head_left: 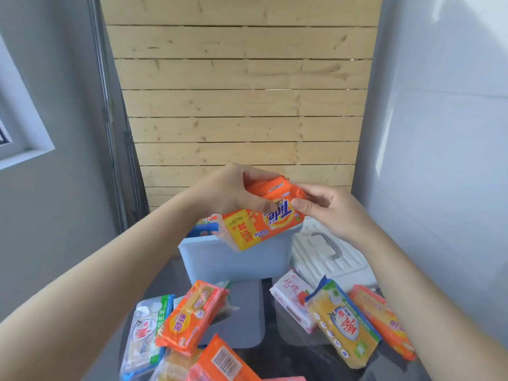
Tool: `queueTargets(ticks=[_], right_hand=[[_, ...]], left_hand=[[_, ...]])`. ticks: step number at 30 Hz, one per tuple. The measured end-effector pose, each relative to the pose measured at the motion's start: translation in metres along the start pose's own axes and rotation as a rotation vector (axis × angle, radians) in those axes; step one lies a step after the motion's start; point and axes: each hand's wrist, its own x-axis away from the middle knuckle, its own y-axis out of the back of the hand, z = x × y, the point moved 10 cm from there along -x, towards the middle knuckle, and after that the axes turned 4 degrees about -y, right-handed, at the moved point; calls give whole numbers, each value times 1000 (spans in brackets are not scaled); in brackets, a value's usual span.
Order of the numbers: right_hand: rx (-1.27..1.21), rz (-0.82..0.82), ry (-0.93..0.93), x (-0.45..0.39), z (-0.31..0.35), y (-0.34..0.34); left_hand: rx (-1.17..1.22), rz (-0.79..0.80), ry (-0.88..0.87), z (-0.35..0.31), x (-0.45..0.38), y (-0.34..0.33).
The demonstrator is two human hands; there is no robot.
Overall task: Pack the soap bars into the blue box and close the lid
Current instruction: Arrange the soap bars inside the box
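Orange Tide soap pack (264, 218) sits mid-frame, held in the air just above the near rim of the blue box (236, 259), tilted, its yellow end lowest and overlapping the rim line. Left hand (233, 192) grips it from the top left, fingers curled over the far edge, thumb pressed on the printed face. Right hand (327, 209) pinches the pack's right end between thumb and curled fingers.

Risks, as I judge them: the wrapper looks slick, so the pack could slip if either hand lets go before it is inside. The low yellow end could catch the rim and tip the box toward the camera, since the box stands on a narrow grey surface. With something already inside, a pack dropped at an angle may ride high and block the lid later.

Box contents: at least one blue-and-white pack (204, 228) shows at the far left inside; the rest is hidden by the wall and the held pack. White lid (324, 251) with a grey handle lies just right of the box, off it.

Lower frame: loose soap packs wait, an orange pack (192, 312) lower centre, a yellow-blue pack (343, 323) lower right, a white-pink box (294, 301) beside it, more at the bottom edge. Wooden slat wall (242, 92) behind.
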Motion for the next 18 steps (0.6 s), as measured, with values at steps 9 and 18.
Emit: queueTargets(ticks=[9,18], right_hand=[[-68,-76,-140,-90,-21,4],[156,29,-227,-127,-64,-25]], left_hand=[[195,-48,29,58,-51,32],[245,155,117,140,-71,4]])
